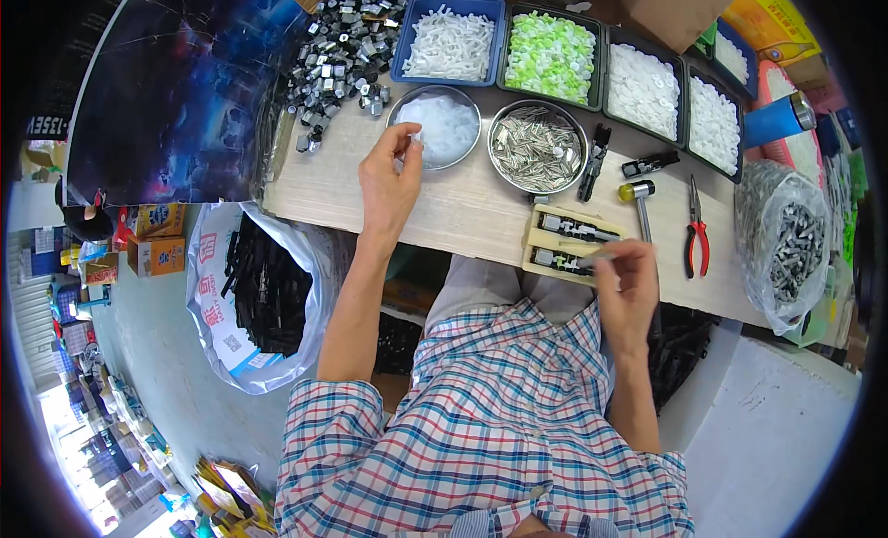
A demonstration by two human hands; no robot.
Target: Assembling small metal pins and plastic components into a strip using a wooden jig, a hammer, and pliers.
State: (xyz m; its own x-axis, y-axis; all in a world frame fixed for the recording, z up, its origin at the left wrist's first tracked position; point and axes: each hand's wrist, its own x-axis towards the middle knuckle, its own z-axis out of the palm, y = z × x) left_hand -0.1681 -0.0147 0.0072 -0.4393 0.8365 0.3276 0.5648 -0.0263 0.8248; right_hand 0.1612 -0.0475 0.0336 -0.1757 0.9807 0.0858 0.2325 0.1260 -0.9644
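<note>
Left hand is up at the near rim of the steel bowl of clear plastic bits, thumb and forefinger pinched narrow on one small clear piece right at the bowl's edge; other fingers curled in. Right hand sits at the near right corner of the wooden jig, fingers closed around a thin silvery pin-like part whose tip points left onto the jig's front slot. Can't tell exactly how the tip meets the slot, too small.

Taking the jig as landmark: it's a pale wood block w/ two dark assemblies lying in grooves, at the table's near edge, approx. in front of the person's checked shirt. Just behind it, touching or nearly so, the second steel bowl full of metal pins. Behind-left of the jig, the clear-bits bowl. Just right of the jig, a small hammer w/ yellow-tipped head, handle running toward the person. Further right, red-handled pliers, then a clear bag of dark metal parts at the table's right end. Behind-right of the jig, a black tool beside the pin bowl.

Far behind the jig, a row of trays: blue tray w/ white parts, dark tray w/ green and white caps, two more w/ white pieces. Far behind-left, a loose heap of grey metal blocks. Left of the jig and below table level, a white sack of black parts on the floor.
</note>
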